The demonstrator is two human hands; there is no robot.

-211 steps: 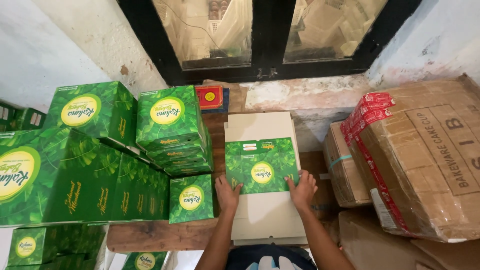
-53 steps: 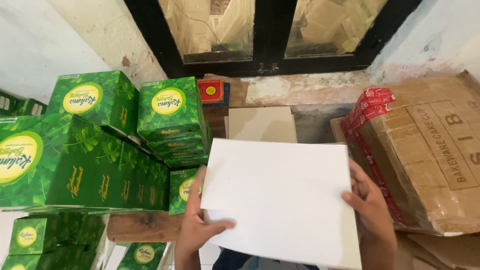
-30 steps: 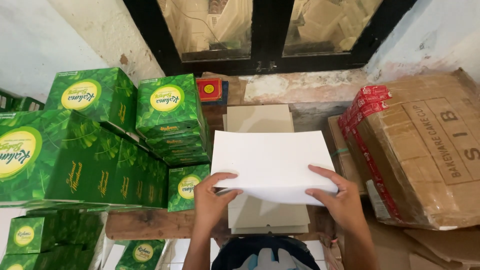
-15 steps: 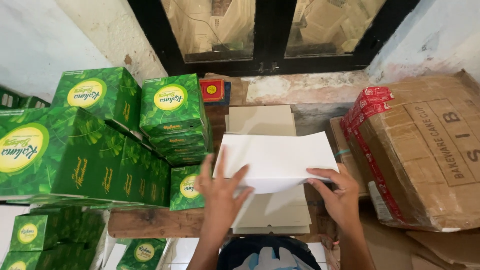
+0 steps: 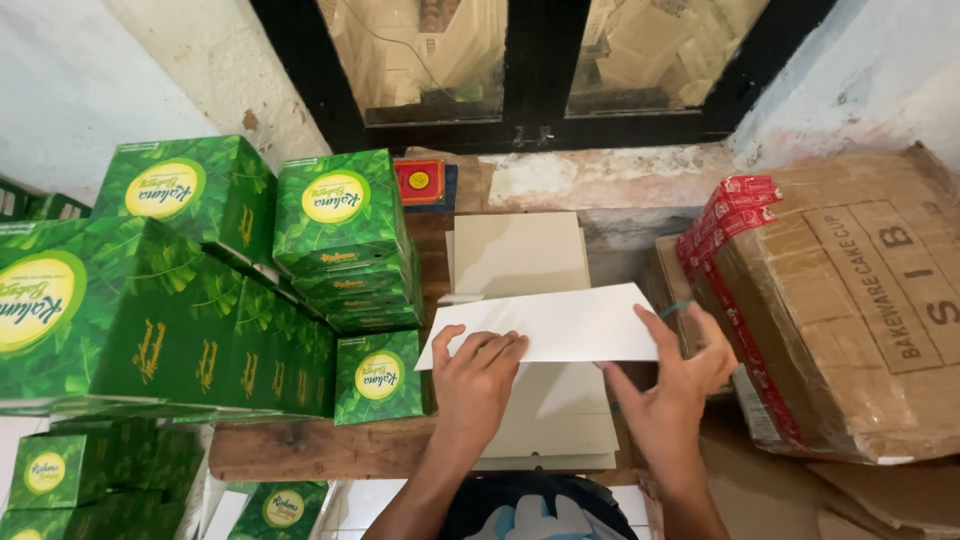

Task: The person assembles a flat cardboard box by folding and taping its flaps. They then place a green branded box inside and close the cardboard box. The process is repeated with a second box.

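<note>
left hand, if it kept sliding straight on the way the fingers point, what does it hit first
The left hand lies flat on the white sheet, fingers aimed up and right. Past the sheet's far edge it would probably meet the tan card stack first, though depth is unclear.

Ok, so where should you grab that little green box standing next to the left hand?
Probably by its two upright side faces, coming from above and the front. The small green box stands upright on the wooden shelf, its top free. The big green cartons crowd its left side, so fingers must squeeze in there; the left hand is nearest.
</note>
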